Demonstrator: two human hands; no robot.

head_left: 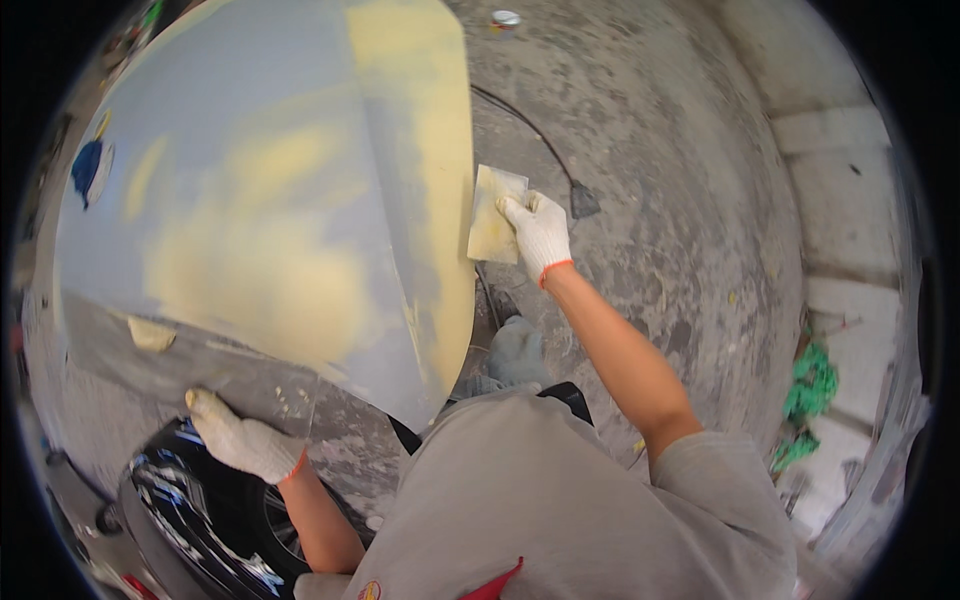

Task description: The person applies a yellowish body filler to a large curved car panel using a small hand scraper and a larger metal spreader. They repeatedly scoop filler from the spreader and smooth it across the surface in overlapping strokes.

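Note:
A large car body panel (290, 215), grey with broad smears of yellow putty, fills the left and middle of the view. My right hand (541, 232), in a white knit glove with an orange cuff, is closed on a flat rectangular putty spreader (492, 236) smeared with yellow. The spreader is beside the panel's right edge. At the lower left, my gloved left hand (243, 437) grips a thin, greyish mixing board (215, 372), thumb on top. On the board lies a lump of yellow putty (151, 334), with small crumbs near the hand. The left fingers below are hidden.
A blue-and-white object (92, 172) rests on the panel's far left. A black glossy car part (185, 495) and a wheel (283, 520) are below my left hand. A dark cable (530, 125) crosses the floor. A can (506, 19) stands far ahead; green netting (812, 385) lies at right.

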